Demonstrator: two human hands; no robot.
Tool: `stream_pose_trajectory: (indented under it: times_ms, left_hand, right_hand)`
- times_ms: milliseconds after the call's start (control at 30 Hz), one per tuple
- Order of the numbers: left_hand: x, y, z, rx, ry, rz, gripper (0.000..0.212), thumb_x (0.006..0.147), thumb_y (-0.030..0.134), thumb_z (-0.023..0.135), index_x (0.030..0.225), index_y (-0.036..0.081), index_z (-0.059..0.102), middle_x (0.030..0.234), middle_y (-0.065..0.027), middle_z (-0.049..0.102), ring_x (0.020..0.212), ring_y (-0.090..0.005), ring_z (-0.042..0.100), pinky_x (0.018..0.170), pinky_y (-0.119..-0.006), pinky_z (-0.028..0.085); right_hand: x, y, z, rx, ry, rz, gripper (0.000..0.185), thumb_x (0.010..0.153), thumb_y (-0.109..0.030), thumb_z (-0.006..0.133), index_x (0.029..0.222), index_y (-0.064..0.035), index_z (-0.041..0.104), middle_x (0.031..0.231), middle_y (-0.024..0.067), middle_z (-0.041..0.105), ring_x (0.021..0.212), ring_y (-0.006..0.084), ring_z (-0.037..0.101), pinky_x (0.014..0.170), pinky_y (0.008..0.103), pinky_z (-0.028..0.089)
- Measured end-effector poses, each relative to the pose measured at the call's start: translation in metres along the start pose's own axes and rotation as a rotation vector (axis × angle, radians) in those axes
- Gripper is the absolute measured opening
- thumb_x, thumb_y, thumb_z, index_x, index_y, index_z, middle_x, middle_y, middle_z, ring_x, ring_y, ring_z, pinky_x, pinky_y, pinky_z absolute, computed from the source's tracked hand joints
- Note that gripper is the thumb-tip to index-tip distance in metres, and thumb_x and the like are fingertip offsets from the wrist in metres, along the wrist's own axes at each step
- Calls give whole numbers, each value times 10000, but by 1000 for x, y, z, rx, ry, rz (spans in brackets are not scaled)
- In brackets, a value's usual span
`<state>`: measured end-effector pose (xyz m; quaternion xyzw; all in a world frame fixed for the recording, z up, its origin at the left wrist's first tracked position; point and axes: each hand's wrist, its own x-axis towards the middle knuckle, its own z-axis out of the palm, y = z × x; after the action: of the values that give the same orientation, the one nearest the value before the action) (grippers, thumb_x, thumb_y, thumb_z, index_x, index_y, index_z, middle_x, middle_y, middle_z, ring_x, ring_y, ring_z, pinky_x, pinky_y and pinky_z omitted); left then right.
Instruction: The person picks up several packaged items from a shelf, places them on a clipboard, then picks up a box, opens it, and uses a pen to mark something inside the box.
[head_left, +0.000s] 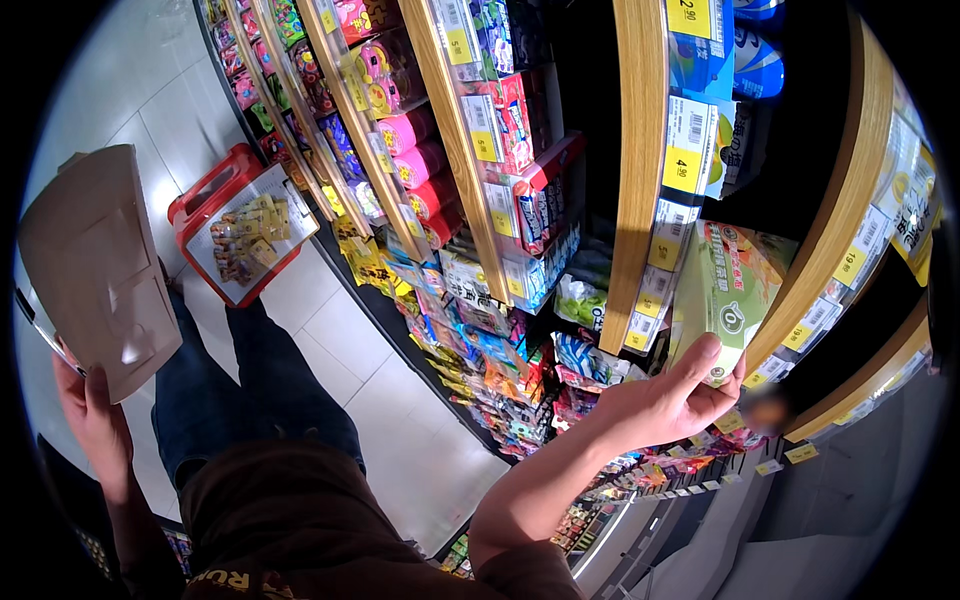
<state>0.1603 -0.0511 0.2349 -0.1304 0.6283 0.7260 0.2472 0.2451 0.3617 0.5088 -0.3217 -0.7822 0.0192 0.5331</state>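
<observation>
My left hand (94, 420), at the lower left, grips the lower edge of a brown cardboard piece (97, 262), perhaps a carton. A slim dark and silver object (49, 334) lies along its left edge; its kind is unclear. On the right, my right hand (686, 394) is raised to a shelf, with thumb and fingers closed round the lower end of a light green printed carton (724, 292). That carton stands between two wood-edged shelves. Its far end is partly in shadow.
A red plastic basket (244, 296) with small packets (251, 232) in or on it sits on the tiled floor (322, 322) by my legs. Shelves with wooden front edges (641, 150) and price tags hold boxed and bagged sweets. Hanging snack bags (502, 382) fill the rack below.
</observation>
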Motion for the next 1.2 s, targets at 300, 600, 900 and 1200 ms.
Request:
stream_pose_trajectory:
  times_ms: [300,600,900,1200]
  left_hand:
    - [-2,5,-6,-42,-15,16,534,984,130,510,1476,33,327,1352,-109,502,1262,-197,468,1086,-372,336]
    - [-5,17,-1,-86,-20,89,496,982,94,514,1441,5,349,1373,-104,482,1261,-187,462,1099,-358,314]
    - [-10,45,28,-76,55,105,337,919,45,556,1227,42,418,1152,-46,497,1116,-147,467,1037,-314,322]
    - [-10,43,17,-65,-9,145,492,942,64,543,1393,-15,364,1291,-88,501,1211,-174,470,1088,-335,304]
  right_hand:
    - [-3,6,6,44,-177,-105,232,908,-53,680,951,-19,454,1218,120,553,973,144,585,873,267,540]
    - [33,33,-4,47,-386,-38,202,935,-26,618,1023,-5,437,1250,159,574,970,152,603,842,284,500]
    - [49,47,6,-28,-477,-106,195,942,-84,634,1050,8,500,1278,155,605,919,129,620,786,250,502]
    - [49,37,-4,-54,-493,-80,255,939,-154,658,1067,15,515,1213,139,640,839,110,617,719,245,505]
